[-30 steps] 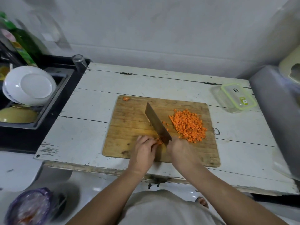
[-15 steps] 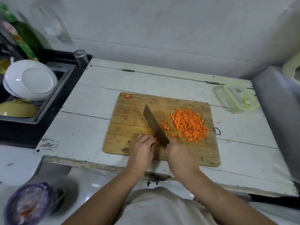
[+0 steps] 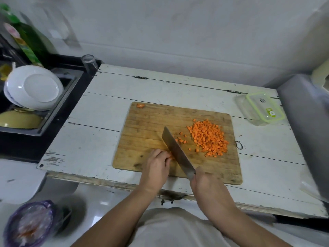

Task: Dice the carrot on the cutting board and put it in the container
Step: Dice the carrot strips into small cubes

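A wooden cutting board (image 3: 142, 132) lies on the white table. A heap of diced carrot (image 3: 208, 138) sits on its right half, with a few loose cubes (image 3: 180, 139) beside the blade. My right hand (image 3: 204, 182) grips the handle of a cleaver (image 3: 176, 152), whose blade points away to the upper left. My left hand (image 3: 157, 166) holds down the last uncut carrot strips (image 3: 171, 156) with curled fingers, just left of the blade; they are mostly hidden. A carrot end (image 3: 140, 105) lies at the board's far left corner. The clear container (image 3: 258, 107) with its green-rimmed lid stands at the right.
A sink (image 3: 58, 111) at the left holds white plates (image 3: 33, 88) and a yellow bowl (image 3: 19, 120). A glass (image 3: 89, 62) stands at the table's far left corner. A grey object (image 3: 306, 125) borders the table on the right. A purple bag (image 3: 30, 223) sits on the floor.
The cleaver has shifted slightly left along the strips, and a few more cubes lie beside the blade. Both hands stay in place on the board.
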Demonstrator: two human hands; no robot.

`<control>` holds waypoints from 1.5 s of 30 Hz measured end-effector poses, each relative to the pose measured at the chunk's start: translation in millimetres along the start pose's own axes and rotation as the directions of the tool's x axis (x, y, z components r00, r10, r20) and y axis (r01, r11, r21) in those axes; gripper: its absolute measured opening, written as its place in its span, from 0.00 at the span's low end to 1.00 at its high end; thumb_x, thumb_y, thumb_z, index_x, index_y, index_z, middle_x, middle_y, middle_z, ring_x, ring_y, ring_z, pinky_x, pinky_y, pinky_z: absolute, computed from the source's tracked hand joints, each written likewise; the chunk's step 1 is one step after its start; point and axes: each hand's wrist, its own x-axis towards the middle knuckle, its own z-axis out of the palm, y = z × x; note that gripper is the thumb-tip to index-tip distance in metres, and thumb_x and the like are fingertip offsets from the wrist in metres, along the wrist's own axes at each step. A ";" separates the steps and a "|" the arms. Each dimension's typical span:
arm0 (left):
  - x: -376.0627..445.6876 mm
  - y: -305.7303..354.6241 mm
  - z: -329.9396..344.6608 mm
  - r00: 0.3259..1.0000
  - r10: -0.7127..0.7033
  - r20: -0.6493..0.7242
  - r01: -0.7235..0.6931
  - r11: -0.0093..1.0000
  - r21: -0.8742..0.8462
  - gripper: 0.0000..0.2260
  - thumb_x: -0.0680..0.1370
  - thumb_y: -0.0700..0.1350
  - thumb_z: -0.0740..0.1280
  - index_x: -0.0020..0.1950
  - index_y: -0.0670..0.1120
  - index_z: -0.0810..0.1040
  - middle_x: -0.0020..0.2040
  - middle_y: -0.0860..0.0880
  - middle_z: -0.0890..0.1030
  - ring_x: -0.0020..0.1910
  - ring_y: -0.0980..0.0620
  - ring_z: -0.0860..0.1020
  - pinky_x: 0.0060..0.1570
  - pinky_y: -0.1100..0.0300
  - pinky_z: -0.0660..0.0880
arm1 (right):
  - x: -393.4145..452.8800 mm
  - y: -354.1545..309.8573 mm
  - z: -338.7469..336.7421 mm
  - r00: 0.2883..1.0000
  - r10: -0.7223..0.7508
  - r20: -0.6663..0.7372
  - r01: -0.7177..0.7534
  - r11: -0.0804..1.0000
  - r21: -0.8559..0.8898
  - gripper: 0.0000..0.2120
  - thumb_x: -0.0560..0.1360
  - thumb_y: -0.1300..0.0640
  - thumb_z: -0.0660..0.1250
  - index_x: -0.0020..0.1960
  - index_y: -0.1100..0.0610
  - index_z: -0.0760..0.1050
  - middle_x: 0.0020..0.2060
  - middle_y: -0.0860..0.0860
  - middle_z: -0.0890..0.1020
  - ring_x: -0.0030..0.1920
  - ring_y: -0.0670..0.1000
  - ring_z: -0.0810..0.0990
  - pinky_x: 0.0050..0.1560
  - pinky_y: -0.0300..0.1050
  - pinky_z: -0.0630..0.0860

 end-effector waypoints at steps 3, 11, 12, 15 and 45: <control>2.5 0.6 0.1 1.000 -0.011 0.013 0.011 1.000 0.013 0.06 0.75 0.36 0.74 0.48 0.45 0.86 0.46 0.51 0.80 0.46 0.51 0.78 0.46 0.62 0.74 | 16.5 -14.3 2.0 0.999 -0.013 0.045 0.016 0.997 -0.075 0.08 0.79 0.67 0.58 0.53 0.57 0.72 0.44 0.55 0.81 0.40 0.58 0.79 0.36 0.48 0.69; 5.5 17.2 -9.0 0.991 -0.117 0.063 0.118 0.993 -0.021 0.06 0.77 0.39 0.73 0.49 0.49 0.87 0.47 0.52 0.82 0.45 0.53 0.80 0.45 0.66 0.73 | 43.4 -5.9 -5.1 0.989 0.063 -0.136 -0.040 0.986 0.162 0.11 0.85 0.53 0.54 0.54 0.57 0.73 0.39 0.54 0.80 0.36 0.58 0.78 0.32 0.49 0.69; 5.8 20.8 -9.0 0.988 -0.140 0.059 0.142 0.990 -0.023 0.05 0.78 0.41 0.73 0.50 0.49 0.87 0.47 0.53 0.82 0.44 0.54 0.80 0.44 0.68 0.71 | 38.3 1.3 -4.4 0.986 0.040 -0.163 -0.014 0.988 0.157 0.11 0.85 0.53 0.55 0.55 0.57 0.73 0.37 0.53 0.79 0.35 0.58 0.79 0.32 0.49 0.71; 5.0 29.5 -9.1 0.978 -0.197 0.064 0.200 0.979 -0.040 0.03 0.79 0.44 0.72 0.52 0.49 0.85 0.49 0.54 0.80 0.45 0.55 0.80 0.44 0.65 0.73 | 26.6 13.4 -4.2 0.982 -0.004 -0.188 0.029 0.991 0.131 0.11 0.84 0.51 0.56 0.54 0.55 0.75 0.36 0.52 0.79 0.34 0.56 0.78 0.32 0.49 0.71; 19.2 21.3 -28.6 0.690 -0.630 0.357 0.721 0.639 -0.266 0.04 0.82 0.42 0.68 0.48 0.47 0.81 0.39 0.47 0.85 0.31 0.53 0.85 0.37 0.57 0.84 | 14.4 -0.6 -3.2 0.995 -0.021 -0.103 0.027 0.998 0.064 0.10 0.85 0.50 0.53 0.53 0.53 0.71 0.40 0.51 0.82 0.38 0.55 0.79 0.34 0.48 0.65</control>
